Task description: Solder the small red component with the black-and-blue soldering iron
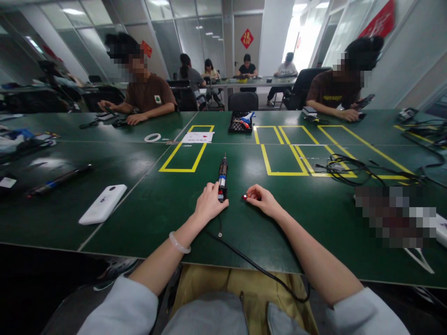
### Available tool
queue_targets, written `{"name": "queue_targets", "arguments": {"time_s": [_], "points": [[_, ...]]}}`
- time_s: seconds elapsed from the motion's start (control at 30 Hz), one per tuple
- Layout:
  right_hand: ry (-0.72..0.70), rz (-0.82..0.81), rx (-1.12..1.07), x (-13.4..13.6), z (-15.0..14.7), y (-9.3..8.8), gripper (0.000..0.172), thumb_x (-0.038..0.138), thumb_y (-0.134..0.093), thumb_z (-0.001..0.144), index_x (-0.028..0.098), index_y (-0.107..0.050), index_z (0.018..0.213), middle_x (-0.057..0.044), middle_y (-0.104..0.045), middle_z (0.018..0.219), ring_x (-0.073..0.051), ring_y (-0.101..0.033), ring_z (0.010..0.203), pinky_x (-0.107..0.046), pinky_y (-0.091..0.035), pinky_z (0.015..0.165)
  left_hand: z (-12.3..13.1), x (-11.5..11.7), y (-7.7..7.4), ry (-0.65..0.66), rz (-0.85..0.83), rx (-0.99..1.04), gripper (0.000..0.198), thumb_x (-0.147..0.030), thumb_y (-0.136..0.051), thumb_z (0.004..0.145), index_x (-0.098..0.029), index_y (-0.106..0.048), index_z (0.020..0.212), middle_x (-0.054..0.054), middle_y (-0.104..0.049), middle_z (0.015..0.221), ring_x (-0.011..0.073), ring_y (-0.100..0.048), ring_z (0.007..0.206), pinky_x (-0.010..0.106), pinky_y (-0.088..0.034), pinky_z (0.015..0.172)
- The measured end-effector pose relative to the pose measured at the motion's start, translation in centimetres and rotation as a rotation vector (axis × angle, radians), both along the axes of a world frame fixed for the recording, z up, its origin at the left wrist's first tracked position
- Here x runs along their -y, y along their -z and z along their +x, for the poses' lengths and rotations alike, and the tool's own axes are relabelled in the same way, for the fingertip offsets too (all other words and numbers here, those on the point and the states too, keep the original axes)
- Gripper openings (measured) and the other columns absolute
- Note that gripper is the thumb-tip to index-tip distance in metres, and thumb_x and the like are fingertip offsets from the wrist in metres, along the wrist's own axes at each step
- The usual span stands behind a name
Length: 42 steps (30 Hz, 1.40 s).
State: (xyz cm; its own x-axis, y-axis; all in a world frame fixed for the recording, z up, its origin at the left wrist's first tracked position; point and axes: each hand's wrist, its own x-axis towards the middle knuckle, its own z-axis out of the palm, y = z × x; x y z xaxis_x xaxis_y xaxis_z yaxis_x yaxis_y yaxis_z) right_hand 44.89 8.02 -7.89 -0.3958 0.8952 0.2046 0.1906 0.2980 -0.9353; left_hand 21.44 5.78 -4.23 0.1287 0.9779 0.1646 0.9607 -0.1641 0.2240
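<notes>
An electric screwdriver (222, 173), its bit pointing away from me, lies on the green table in front of me. Its rear end looks uncovered, with red, white and blue parts showing. My left hand (208, 203) is closed around that rear end, thumb on the right side. A black cord (251, 263) runs from beneath the hand over the table edge. To the right, my right hand (263, 200) pinches a small dark piece with red and white on it (245, 197), apart from the screwdriver and just above or on the table.
A white power bank-like block (103, 204) lies to the left, with another long driver-like tool (57, 181) beyond. Ahead stand a black parts tray (240, 123) and a tape roll (152, 137). Tangled cables (352, 170) lie right. Two people sit across the table.
</notes>
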Motion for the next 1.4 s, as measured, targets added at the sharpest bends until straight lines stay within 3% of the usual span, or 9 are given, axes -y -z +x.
{"name": "queue_targets", "arguments": {"time_s": [0.23, 0.53, 0.73, 0.93, 1.17, 1.4], "points": [[0.011, 0.156, 0.099, -0.1, 0.2, 0.1, 0.011, 0.029, -0.061, 0.08, 0.02, -0.058, 0.084, 0.001, -0.054, 0.075, -0.013, -0.049, 0.064, -0.027, -0.042, 0.063, 4.6, 0.3, 0.8, 0.163, 0.02, 0.078, 0.065, -0.043, -0.059, 0.076, -0.022, -0.038, 0.134, 0.011, -0.049, 0.112, 0.025, -0.054, 0.099, 0.032, -0.045, 0.077], [0.034, 0.204, 0.126, 0.0, 0.1, 0.0, 0.013, 0.032, -0.062, 0.083, 0.02, -0.067, 0.086, -0.003, -0.055, 0.087, -0.013, -0.052, 0.067, -0.028, -0.044, 0.065, 5.3, 0.6, 0.8, 0.178, 0.042, 0.054, 0.071, -0.044, -0.059, 0.076, -0.023, -0.033, 0.139, 0.012, -0.048, 0.117, 0.0266, -0.052, 0.099, 0.034, -0.045, 0.076], [0.055, 0.179, 0.116, -0.2, 0.4, 0.2, 0.021, 0.036, -0.059, 0.085, 0.02, -0.071, 0.084, -0.005, -0.063, 0.083, -0.017, -0.057, 0.075, -0.031, -0.046, 0.072, 6.1, 0.4, 0.3, 0.139, 0.046, 0.05, 0.064, -0.054, -0.053, 0.08, -0.021, -0.041, 0.133, 0.013, -0.049, 0.11, 0.0284, -0.051, 0.097, 0.036, -0.043, 0.075], [0.047, 0.102, 0.063, -0.1, 0.5, 0.1, 0.021, 0.036, -0.06, 0.084, 0.019, -0.068, 0.093, -0.005, -0.068, 0.089, -0.018, -0.061, 0.077, -0.031, -0.048, 0.075, 6.5, 0.0, 0.1, 0.112, 0.047, 0.058, 0.067, -0.047, -0.056, 0.08, -0.02, -0.036, 0.138, 0.014, -0.049, 0.109, 0.0299, -0.05, 0.101, 0.039, -0.04, 0.082], [0.01, 0.056, 0.09, 0.0, 0.4, 0.0, 0.023, 0.035, -0.059, 0.084, 0.017, -0.066, 0.096, -0.004, -0.068, 0.086, -0.016, -0.06, 0.071, -0.03, -0.048, 0.07, 4.3, 0.9, -0.3, 0.121, 0.051, -0.073, 0.067, -0.052, -0.053, 0.082, -0.02, -0.037, 0.139, 0.013, -0.051, 0.109, 0.0285, -0.05, 0.1, 0.038, -0.039, 0.083], [0.02, 0.071, 0.161, 0.0, 0.5, 0.0, 0.024, 0.036, -0.057, 0.085, 0.017, -0.068, 0.095, -0.004, -0.069, 0.085, -0.017, -0.06, 0.073, -0.03, -0.047, 0.071, -2.0, 2.5, -0.8, 0.043, 0.039, -0.232, 0.069, -0.057, -0.045, 0.085, -0.022, -0.032, 0.144, 0.012, -0.052, 0.109, 0.0258, -0.051, 0.095, 0.035, -0.04, 0.08]]}}
